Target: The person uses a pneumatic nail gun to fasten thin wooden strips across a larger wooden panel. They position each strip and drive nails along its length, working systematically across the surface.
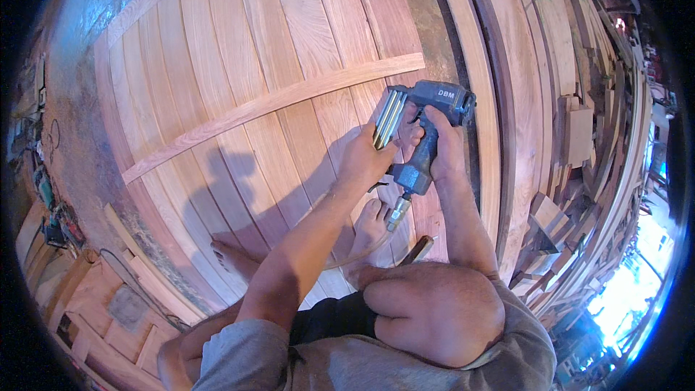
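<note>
The right hand [447,146] wraps the grip of a nail gun [437,98], its thumb laid along the upper handle, while the left hand [365,156] closes on the silver magazine [391,119] from the left. Both forearms rise from the lower edge and converge, elbows bent, the left reaching in diagonally and the right standing more upright.

The gun is above the right side of a slatted wooden panel [206,58], near the right end of a cross batten [275,107]; whether it touches the wood I cannot tell. Bare slats spread left of the hands, both below and beyond the batten. On the right, long boards [469,80] run close beside the right forearm, limiting room there.

The gun has a dark blue-grey body and a scuffed handle, with metallic strips showing along its magazine. A metal coupling [397,215] hangs from the handle's base, near a bare foot [371,223] on the panel.
</note>
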{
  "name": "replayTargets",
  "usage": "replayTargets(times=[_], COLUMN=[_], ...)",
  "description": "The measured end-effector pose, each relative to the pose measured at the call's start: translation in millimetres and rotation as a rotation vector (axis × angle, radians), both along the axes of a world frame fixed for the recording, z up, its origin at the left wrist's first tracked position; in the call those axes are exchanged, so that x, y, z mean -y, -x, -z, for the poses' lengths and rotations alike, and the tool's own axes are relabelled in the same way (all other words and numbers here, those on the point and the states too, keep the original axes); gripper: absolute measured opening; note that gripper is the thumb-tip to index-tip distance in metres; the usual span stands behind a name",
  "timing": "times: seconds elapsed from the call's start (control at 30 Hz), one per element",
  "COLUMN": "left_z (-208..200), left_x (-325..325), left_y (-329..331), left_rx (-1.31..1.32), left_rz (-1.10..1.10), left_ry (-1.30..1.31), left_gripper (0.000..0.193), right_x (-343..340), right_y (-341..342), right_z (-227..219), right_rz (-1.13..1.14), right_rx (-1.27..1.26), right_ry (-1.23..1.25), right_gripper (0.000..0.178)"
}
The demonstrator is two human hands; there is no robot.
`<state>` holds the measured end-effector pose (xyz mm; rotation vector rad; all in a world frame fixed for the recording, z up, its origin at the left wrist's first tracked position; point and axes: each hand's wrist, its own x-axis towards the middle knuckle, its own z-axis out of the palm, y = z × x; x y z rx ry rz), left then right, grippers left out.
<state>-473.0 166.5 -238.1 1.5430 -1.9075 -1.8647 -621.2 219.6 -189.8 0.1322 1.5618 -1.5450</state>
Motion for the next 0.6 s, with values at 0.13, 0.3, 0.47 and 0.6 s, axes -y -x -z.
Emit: replayTargets(times=[0.13,0.3,0.47,0.6], left_z=[-0.5,-1.6,-16.3,-21.1], left_x=[4.1,12.7,23.6,25.7], left_y=[-0.1,-1.2,-1.2,2.7], left_rx=[-0.006,0.011,0.052,0.055], left_rz=[0.007,0.042,0.059,0.060], left_ry=[0.005,-0.050,-0.172,-0.222], left_gripper=[0.051,0.046,0.045,0.046], right_x=[2.8,11.6,24.5,25.8], right_y=[2.9,1.5,0.6,4.3], right_z=[3.1,-8.9,-18.7,-18.2], right_rz=[-0.037,-0.044,-0.086,-0.087], right_rx=[-0.016,0.018,0.059,0.094], right_ry=[-0.018,-0.052,-0.055,-0.073], right_gripper=[0.018,0.020,0.023,0.021])
